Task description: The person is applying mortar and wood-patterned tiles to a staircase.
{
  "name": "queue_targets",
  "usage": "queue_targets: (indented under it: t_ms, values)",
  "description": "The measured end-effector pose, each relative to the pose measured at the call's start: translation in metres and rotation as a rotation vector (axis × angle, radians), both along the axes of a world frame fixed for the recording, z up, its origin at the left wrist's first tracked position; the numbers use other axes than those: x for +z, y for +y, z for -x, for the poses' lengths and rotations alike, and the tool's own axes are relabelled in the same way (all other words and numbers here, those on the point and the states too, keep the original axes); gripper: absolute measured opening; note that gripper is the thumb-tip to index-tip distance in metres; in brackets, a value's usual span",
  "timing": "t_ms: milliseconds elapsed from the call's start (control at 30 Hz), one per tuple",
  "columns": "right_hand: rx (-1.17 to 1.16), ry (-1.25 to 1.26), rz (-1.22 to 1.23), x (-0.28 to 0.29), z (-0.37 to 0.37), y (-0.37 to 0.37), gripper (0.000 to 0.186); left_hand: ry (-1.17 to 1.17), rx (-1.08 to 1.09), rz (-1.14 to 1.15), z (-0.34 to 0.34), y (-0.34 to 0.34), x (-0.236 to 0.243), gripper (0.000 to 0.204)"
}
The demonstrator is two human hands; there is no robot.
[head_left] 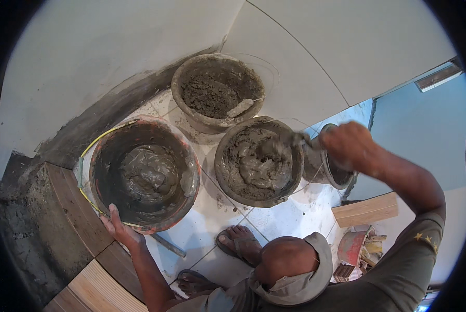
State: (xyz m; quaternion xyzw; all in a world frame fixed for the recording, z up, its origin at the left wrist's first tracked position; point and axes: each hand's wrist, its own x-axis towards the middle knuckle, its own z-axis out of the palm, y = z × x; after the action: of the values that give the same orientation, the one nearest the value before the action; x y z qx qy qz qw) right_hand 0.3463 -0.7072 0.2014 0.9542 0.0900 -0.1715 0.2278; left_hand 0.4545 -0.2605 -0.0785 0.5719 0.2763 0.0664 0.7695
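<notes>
My left hand [122, 231] grips the near-left side of a large dark bucket [188, 208], fingers curled at its rim. Wet grey mortar [149, 169] lies in its bottom, and its yellow wire handle [98, 139] hangs over the left side. My right hand [350, 148] is closed round a trowel [301, 139], a green bit of its handle showing by the fist. The blade is motion-smeared over the right part of the middle bucket [221, 174], which holds lumpy wet mortar [256, 161].
Behind stands another bucket [181, 86] with drier, crumbly mortar and a mortar-crusted piece on its rim. One more bucket [316, 174] is beneath my right hand. Wood-look tiles [365, 209], a red container [351, 247] and a bar [169, 244] lie around my feet. Walls rise behind.
</notes>
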Motion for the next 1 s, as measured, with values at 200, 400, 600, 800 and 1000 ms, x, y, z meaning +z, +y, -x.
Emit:
queue_targets:
  t_ms: [200,400,600,800,1000]
  values:
    - [0.024,0.105,-0.017,-0.123,-0.056,-0.013,0.009,-0.022,-0.016,0.027,-0.005,0.004,-0.024,0.087]
    - [0.012,0.116,0.053,-0.076,0.014,0.060,0.018,-0.118,-0.057,0.009,-0.002,0.005,-0.016,0.082]
    - [-0.134,0.130,0.168,-0.065,0.044,0.093,0.023,-0.099,0.024,0.054,-0.003,-0.003,-0.004,0.084]
    - [-0.229,0.088,-0.058,-0.096,0.037,0.077,0.018,0.000,-0.070,0.072,-0.002,0.006,-0.026,0.098]
    - [-0.397,0.378,0.002,0.022,0.026,0.080,0.023,-0.092,-0.045,0.039,-0.003,0.007,-0.015,0.079]
